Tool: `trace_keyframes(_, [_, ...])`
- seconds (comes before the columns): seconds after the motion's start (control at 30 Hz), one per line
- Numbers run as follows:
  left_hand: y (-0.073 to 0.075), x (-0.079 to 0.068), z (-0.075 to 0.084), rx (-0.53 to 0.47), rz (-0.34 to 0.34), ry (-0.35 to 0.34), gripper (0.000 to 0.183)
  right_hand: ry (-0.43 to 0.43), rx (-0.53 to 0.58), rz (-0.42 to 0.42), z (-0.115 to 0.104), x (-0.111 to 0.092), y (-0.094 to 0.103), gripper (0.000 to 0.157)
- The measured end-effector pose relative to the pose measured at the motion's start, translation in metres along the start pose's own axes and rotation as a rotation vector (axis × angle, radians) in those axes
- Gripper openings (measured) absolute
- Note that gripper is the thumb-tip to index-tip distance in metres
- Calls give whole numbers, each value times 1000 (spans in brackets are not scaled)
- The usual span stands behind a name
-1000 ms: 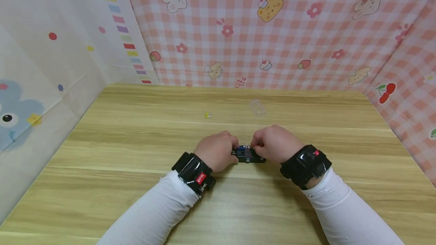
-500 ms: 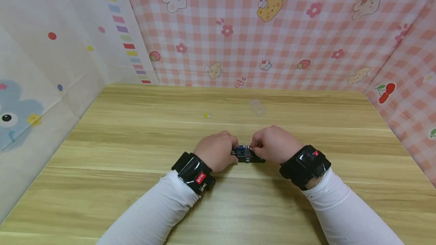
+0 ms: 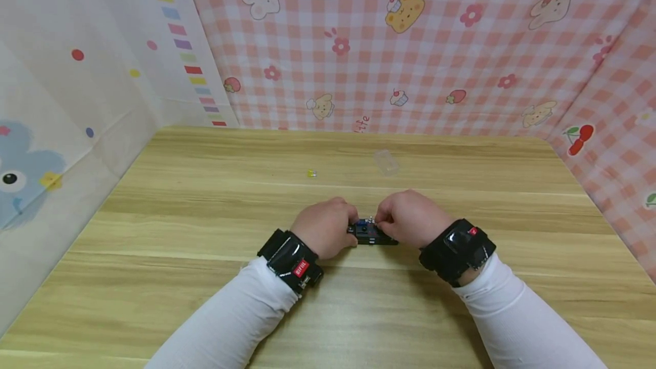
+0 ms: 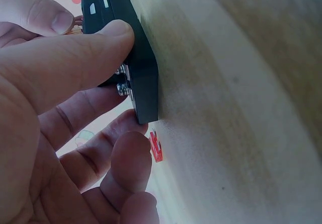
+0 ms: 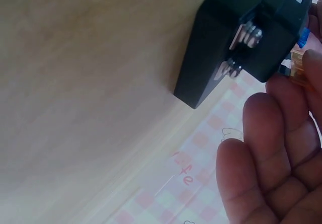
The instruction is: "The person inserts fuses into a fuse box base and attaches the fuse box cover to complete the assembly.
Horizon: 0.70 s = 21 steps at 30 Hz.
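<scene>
My left hand (image 3: 324, 226) grips the left end of a small black fuse box (image 3: 372, 240) at mid-table, its thumb (image 4: 108, 48) pressing the long side. Metal screw terminals (image 5: 249, 34) show at the end of the box in the right wrist view. Above the box's right part, my right hand (image 3: 414, 218) pinches a small orange blade fuse (image 5: 298, 69) between thumb and fingertips. A blue fuse (image 5: 303, 36) sits in the box beside it. How deep the orange fuse sits is hidden by the fingers. In the left wrist view, a red blade fuse (image 4: 156, 146) lies beyond the box.
A small yellow piece (image 3: 312, 173), which looks like a blade fuse, lies farther back on the wooden table (image 3: 230, 187). To its right rests a clear plastic cover (image 3: 386, 163). A checked cloth (image 3: 435, 61) hangs behind the table's far edge.
The right hand's fingertips have shifted very slightly left over the fuse box. Left hand and box stay in place.
</scene>
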<state>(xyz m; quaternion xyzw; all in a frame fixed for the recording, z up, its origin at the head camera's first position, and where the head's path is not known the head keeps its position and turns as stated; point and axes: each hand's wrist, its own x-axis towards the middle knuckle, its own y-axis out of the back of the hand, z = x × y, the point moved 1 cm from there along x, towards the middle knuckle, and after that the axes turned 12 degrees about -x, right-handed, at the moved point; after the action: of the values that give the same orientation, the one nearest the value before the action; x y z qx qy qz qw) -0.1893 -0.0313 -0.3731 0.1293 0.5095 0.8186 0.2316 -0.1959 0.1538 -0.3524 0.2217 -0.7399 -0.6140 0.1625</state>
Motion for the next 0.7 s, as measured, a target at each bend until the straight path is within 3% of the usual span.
trace_keyframes(0.7, [0, 0, 1, 9, 1, 1, 30, -3, -5, 3, 3, 1, -1, 13])
